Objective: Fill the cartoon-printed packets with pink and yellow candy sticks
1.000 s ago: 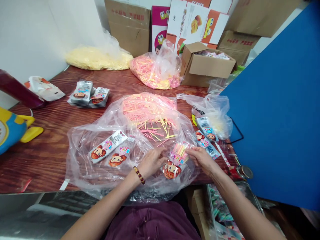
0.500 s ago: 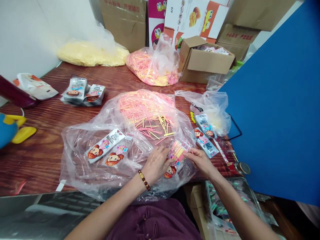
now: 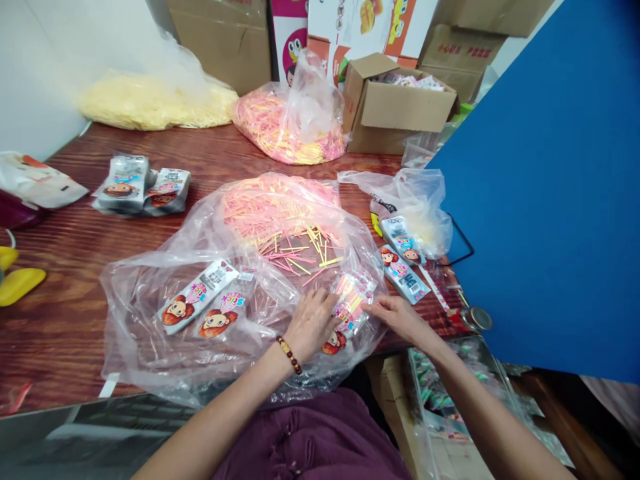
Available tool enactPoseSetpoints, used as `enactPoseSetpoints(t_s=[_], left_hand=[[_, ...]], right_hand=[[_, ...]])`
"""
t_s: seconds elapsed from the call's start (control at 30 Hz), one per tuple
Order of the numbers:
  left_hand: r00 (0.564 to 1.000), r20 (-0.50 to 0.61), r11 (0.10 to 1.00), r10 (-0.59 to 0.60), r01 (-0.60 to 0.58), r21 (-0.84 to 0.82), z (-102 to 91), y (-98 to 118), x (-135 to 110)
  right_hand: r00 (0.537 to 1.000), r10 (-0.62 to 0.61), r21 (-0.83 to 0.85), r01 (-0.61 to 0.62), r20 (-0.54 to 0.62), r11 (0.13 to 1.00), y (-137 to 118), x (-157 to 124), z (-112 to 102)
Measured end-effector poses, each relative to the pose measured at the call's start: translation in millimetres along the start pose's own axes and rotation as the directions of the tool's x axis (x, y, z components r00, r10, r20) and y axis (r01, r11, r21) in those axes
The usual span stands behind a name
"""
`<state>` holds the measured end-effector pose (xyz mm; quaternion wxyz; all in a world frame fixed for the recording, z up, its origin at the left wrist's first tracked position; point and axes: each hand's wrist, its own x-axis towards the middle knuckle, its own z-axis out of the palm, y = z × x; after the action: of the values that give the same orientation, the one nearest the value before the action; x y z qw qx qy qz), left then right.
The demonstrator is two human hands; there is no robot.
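Observation:
A small clear packet (image 3: 353, 293), printed with a red-haired cartoon head and colourful lettering, lies on a large crumpled plastic bag (image 3: 145, 360). Pink and yellow sticks show inside it. My left hand (image 3: 313, 323), with a beaded bracelet at the wrist, has its fingers closed at the packet's left edge. The thumb and fingers of my right hand (image 3: 397, 319) pinch at its right edge. Beyond my hands, a heap of loose pink and yellow sticks (image 3: 280, 207) sits in the big bag. A stack of printed packets (image 3: 197, 297) and a single packet (image 3: 223, 313) rest left of my hands.
Further packets (image 3: 403, 273) lie at right near a clear bag (image 3: 425, 213) and a jar (image 3: 477, 319). Packet bundles (image 3: 123, 187) stand at left. Behind are a tied bag of sticks (image 3: 290, 130), a yellow-filled bag (image 3: 155, 103) and an open carton (image 3: 407, 107). A blue panel (image 3: 545, 200) borders the right.
The view has shifted, so most things sit further left. The sticks in the packet appear more spread out lengthwise. Both hands stay at the packet's edges.

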<state>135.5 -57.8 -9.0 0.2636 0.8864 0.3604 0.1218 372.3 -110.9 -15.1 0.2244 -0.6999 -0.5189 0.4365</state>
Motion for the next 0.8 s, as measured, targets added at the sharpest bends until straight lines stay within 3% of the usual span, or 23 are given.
enactPoseSetpoints(t_s=[0.13,0.23,0.33,0.43,0.5,0.6,0.67,0.8], left_hand=[[1.0,-0.011,1.0,0.0,0.0,0.019,-0.1,0.9,-2.8],[1.0,-0.018,0.999,-0.002,0.003,0.05,-7.5,5.0,-7.1],[0.999,-0.032,0.997,0.0,0.002,0.071,-25.8,1.9,-13.7],[0.991,-0.108,0.984,-0.075,0.091,0.151,-53.0,-18.2,-25.4],[0.97,-0.18,0.957,-0.162,0.2,0.211,-72.0,-39.9,-37.2],[0.927,-0.26,0.907,-0.271,0.336,0.252,-93.7,-74.6,-58.9],[0.907,-0.266,0.875,-0.326,0.396,0.278,-100.4,-93.7,-72.5],[0.888,-0.247,0.836,-0.388,0.452,0.31,-97.9,-116.3,-88.0]], right_hand=[[0.991,-0.028,-0.034,0.024,-0.134,0.999,-6.6,0.4,-20.2],[0.974,-0.15,-0.106,0.133,-0.17,0.985,-21.3,10.1,-24.1],[0.946,-0.314,-0.255,0.285,-0.081,0.924,-44.1,36.5,-13.8],[0.911,-0.409,-0.483,0.377,0.041,0.79,-68.7,75.3,0.7],[0.898,-0.417,-0.643,0.402,0.139,0.652,-81.7,100.0,8.1],[0.894,-0.333,-0.773,0.432,0.3,0.465,-91.4,125.3,15.2],[0.883,-0.304,-0.785,0.461,0.358,0.414,-91.4,133.6,18.4],[0.846,-0.346,-0.757,0.523,0.405,0.392,-89.5,141.0,21.6]])
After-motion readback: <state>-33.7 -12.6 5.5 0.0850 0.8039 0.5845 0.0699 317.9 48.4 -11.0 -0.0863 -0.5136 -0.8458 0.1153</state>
